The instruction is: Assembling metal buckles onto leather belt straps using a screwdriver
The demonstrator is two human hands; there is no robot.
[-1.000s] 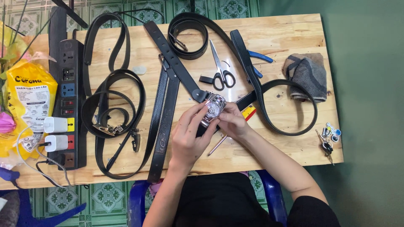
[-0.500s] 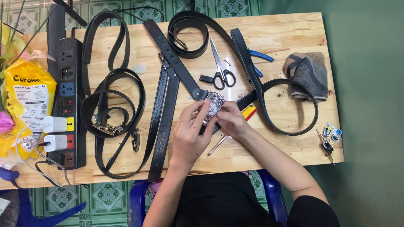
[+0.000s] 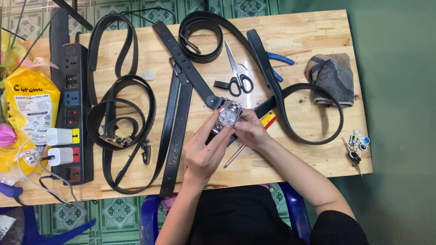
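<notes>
Head view: I'm looking down on both hands closed around a silver belt buckle [image 3: 228,116], held just above the table [image 3: 309,31] near its middle. My left hand [image 3: 206,152] has it in a fingertip grip from below-left; my right hand [image 3: 249,131] clasps its right edge. I'd judge the buckle hard, smooth metal, fairly dense and a bit slippery, so the edges are the place to hold. The black belt [image 3: 290,104] attached to it loops away to the right, limp and flexible. Scissors [image 3: 237,72] lie just beyond, a folded grey cloth [image 3: 331,77] further right.
</notes>
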